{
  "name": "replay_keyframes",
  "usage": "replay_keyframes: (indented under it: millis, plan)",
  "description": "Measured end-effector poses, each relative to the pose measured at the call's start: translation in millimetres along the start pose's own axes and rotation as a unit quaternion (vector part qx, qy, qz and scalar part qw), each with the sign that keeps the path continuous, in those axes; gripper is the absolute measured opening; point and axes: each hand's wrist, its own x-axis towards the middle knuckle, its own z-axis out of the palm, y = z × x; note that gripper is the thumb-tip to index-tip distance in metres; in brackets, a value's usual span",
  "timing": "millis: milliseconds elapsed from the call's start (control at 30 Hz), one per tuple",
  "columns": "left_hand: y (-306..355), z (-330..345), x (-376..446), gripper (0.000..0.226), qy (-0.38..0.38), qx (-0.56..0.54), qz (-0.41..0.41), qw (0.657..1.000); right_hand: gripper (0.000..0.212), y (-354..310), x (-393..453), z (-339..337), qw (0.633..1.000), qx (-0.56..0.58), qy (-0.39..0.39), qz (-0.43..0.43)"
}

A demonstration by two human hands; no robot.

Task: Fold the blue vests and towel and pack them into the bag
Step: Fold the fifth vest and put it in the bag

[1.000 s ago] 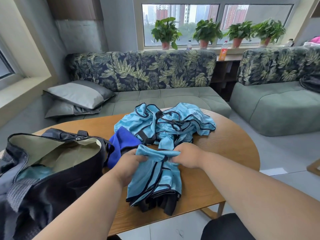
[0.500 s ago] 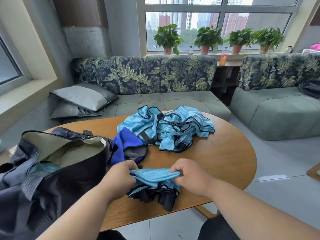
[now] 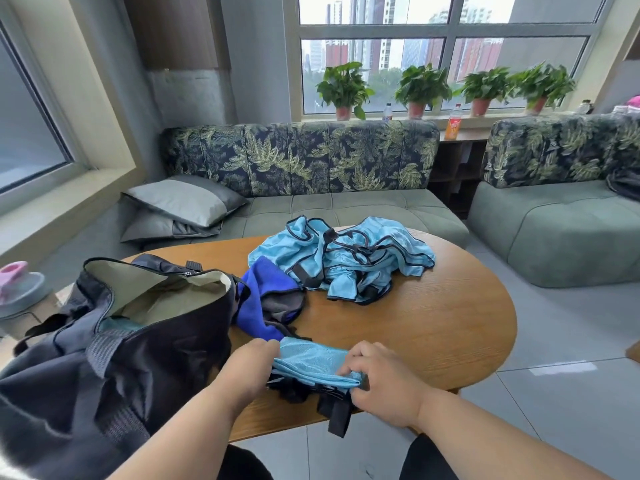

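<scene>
A folded light-blue vest (image 3: 310, 362) with black trim lies at the near edge of the round wooden table (image 3: 433, 327). My left hand (image 3: 251, 365) grips its left end and my right hand (image 3: 382, 379) pinches its right end. A heap of unfolded light-blue vests (image 3: 349, 258) sits at the table's middle back. A dark-blue towel (image 3: 265, 299) lies crumpled between that heap and the open black bag (image 3: 138, 348) on the left, which holds something light blue inside.
A leaf-patterned green sofa (image 3: 332, 202) with grey pillows (image 3: 183, 202) stands behind the table. A second sofa section (image 3: 561, 223) is at the right. Potted plants (image 3: 420, 86) and bottles line the windowsill. Grey tiled floor (image 3: 554, 375) lies right of the table.
The vest in my hands has been folded over into a shorter bundle and drawn toward the table's near edge. The view has tilted upward.
</scene>
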Motion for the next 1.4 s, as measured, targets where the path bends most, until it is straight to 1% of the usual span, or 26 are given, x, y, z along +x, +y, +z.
replay_keyframes:
  millis: [33,67,100,133,167,200,233,300,333,433,500,533,600,667,700,733,767,833,900,967,1033,1133,1200,1267,1333,1400]
  plan:
    - [2.8,2.1,-2.3,0.029,0.018,-0.018,-0.024,0.999,0.035,-0.7,-0.9,1.0,1.0,-0.001,-0.022,0.008]
    - [4.3,4.3,-3.7,0.041,0.039,-0.063,-0.057,0.996,0.035,-2.2,-1.8,1.5,0.999,0.0,-0.042,0.017]
    - [4.8,5.7,-3.3,0.05,0.042,-0.084,-0.078,0.992,0.032,-3.2,-1.8,2.4,0.998,0.008,-0.056,0.026]
    - [6.0,7.1,-4.4,0.056,0.03,-0.082,-0.086,0.993,0.031,-4.8,-1.7,2.6,0.997,0.02,-0.065,0.033]
    - [6.3,9.0,-3.5,0.06,0.013,-0.076,-0.096,0.992,0.035,-5.1,-0.4,3.0,0.996,0.033,-0.065,0.042]
    - [4.2,10.7,-0.4,0.059,-0.002,-0.086,-0.1,0.991,0.042,-5.8,0.8,2.3,0.996,0.04,-0.06,0.05]
    - [2.3,11.9,3.3,0.051,-0.023,-0.107,-0.103,0.989,0.046,-5.3,2.6,2.4,0.996,0.044,-0.052,0.059]
    - [-4.3,14.6,9.4,0.03,-0.058,-0.18,-0.106,0.976,0.045,-2.2,6.6,4.1,0.996,0.038,-0.046,0.068]
    - [-5.5,15.0,9.9,0.024,-0.077,-0.216,-0.109,0.967,0.042,-0.3,9.0,5.4,0.996,0.024,-0.046,0.068]
    - [-3.6,13.8,4.9,0.018,-0.105,-0.308,-0.102,0.94,0.027,3.1,13.3,9.2,0.996,0.012,-0.037,0.075]
    - [0.5,11.2,-1.7,0.017,-0.106,-0.365,-0.086,0.921,0.023,-1.8,14.8,5.3,0.996,0.025,-0.021,0.079]
    - [2.2,9.1,-5.8,0.018,-0.103,-0.383,-0.077,0.915,0.024,-5.9,15.7,2.1,0.996,0.033,-0.008,0.077]
    - [4.7,1.9,-13.3,0.02,-0.105,-0.406,-0.049,0.907,0.041,-14.5,19.1,-6.3,0.996,0.042,0.037,0.071]
    - [6.8,-10.2,-21.0,0.021,-0.11,-0.415,-0.011,0.903,0.07,-29.1,22.7,-17.9,0.996,0.033,0.066,0.053]
    - [8.2,-15.5,-23.3,0.022,-0.112,-0.416,0.009,0.902,0.08,-35.0,24.8,-23.8,0.997,0.028,0.062,0.043]
    - [7.8,-22.9,-26.3,0.023,-0.113,-0.417,0.026,0.902,0.084,-43.6,28.5,-29.7,0.998,0.024,0.045,0.031]
    - [8.3,-30.4,-30.2,0.024,-0.111,-0.416,0.043,0.901,0.079,-51.0,33.4,-33.8,0.999,0.038,0.018,0.021]
    - [8.0,-46.1,-38.2,0.025,-0.1,-0.42,0.071,0.899,0.059,-67.1,42.7,-38.2,0.991,0.128,-0.04,0.015]
    - [7.5,-60.6,-47.1,0.023,-0.08,-0.42,0.092,0.899,0.043,-82.7,49.8,-39.8,0.976,0.209,-0.065,0.01]
    - [4.9,-72.6,-55.1,0.021,-0.053,-0.418,0.104,0.901,0.036,-97.0,53.9,-41.1,0.963,0.261,-0.067,0.002]
    - [-1.1,-82.4,-62.1,0.024,-0.015,-0.415,0.102,0.904,0.036,-110.4,55.6,-41.6,0.947,0.311,-0.08,0.0]
    - [-11.5,-96.0,-71.6,0.027,0.053,-0.405,0.082,0.909,0.035,-126.4,57.7,-39.8,0.935,0.341,-0.095,-0.007]
    - [-16.8,-107.8,-78.0,0.027,0.11,-0.36,0.078,0.923,0.037,-135.6,60.5,-36.8,0.921,0.376,-0.102,-0.012]
    - [-22.6,-121.4,-83.5,0.026,0.168,-0.314,0.074,0.932,0.044,-143.3,64.2,-35.4,0.893,0.439,-0.1,-0.008]
    - [-31.2,-135.1,-87.9,0.021,0.22,-0.292,0.066,0.929,0.046,-152.0,68.0,-38.4,0.858,0.506,-0.081,0.012]
    - [-42.5,-148.0,-89.1,0.019,0.267,-0.221,0.043,0.937,0.046,-160.9,74.5,-44.0,0.813,0.578,-0.064,0.029]
